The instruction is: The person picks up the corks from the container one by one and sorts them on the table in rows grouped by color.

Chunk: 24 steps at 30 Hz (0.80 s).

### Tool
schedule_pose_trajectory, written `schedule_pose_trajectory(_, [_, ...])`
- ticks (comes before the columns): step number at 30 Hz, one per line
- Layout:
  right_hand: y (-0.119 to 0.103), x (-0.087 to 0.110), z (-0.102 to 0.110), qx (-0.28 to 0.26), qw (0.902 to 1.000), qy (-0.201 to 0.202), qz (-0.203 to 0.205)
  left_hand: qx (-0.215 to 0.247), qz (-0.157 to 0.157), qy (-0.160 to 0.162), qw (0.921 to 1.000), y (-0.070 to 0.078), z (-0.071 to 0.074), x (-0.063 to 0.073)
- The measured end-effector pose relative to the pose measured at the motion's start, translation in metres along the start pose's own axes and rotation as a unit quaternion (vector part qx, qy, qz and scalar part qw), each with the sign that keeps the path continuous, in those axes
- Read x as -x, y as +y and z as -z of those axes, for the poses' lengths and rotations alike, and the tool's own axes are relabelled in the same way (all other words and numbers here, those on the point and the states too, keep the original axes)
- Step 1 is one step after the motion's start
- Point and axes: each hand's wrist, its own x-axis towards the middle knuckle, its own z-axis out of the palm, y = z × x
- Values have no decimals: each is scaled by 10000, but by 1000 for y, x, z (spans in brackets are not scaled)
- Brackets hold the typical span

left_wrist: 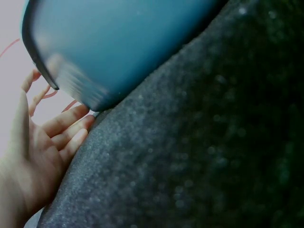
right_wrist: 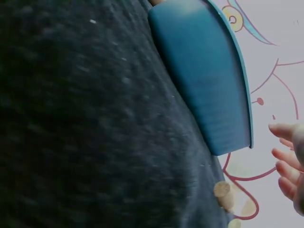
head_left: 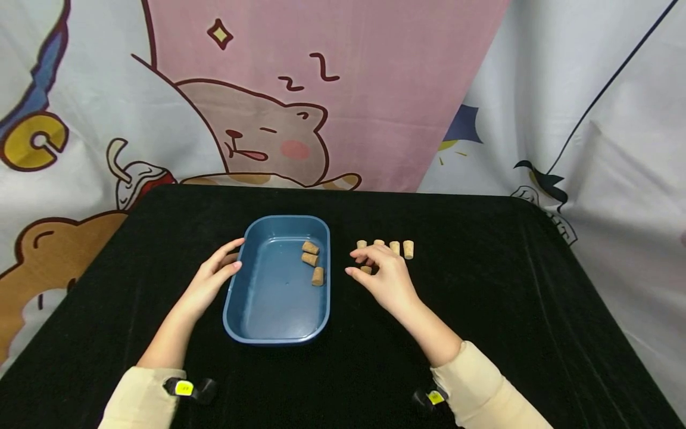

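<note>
A blue rectangular tray [head_left: 268, 304] stands on the black cloth, with three corks [head_left: 309, 259] lying in its right half. My left hand [head_left: 211, 277] rests its fingertips against the tray's left side, fingers loosely extended, as the left wrist view also shows. To the right of the tray, my right hand [head_left: 383, 274] hovers by several standing corks [head_left: 408, 249], thumb and index finger apart. One cork [head_left: 366, 270] shows between that thumb and forefinger, lower down on the cloth. The hand partly hides the row. In the right wrist view the fingers [right_wrist: 287, 166] hold nothing visible.
The black cloth [head_left: 482, 286] covers the table, whose far edge meets a patterned curtain [head_left: 396, 89]. A small dark device with a yellow label [head_left: 184, 388] sits at the left cuff, and a similar device [head_left: 435, 397] at the right cuff.
</note>
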Motion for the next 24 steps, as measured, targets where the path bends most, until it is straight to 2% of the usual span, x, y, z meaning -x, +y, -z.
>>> schedule_pose_trajectory(7, [-7, -20, 5, -2, 9946, -794, 667, 5, -17, -5, 10000, 0, 0, 0])
schedule_pose_trajectory(11, [-10, -35, 7, 143, 9839, -1428, 1069, 24, -33, -23, 10000, -1, 0, 0])
schedule_pose_trajectory(14, [-12, -45, 8, 329, 9748, -1754, 1336, 36, -23, -34, 10000, -2, 0, 0])
schedule_pose_trajectory(20, [-23, -60, 4, 1241, 9573, -1983, 1701, 24, -5, -11, 10000, -1, 0, 0])
schedule_pose_trajectory(24, [-32, -66, -1, 1943, 9390, -2215, 1773, 15, -23, -3, 10000, 0, 0, 0])
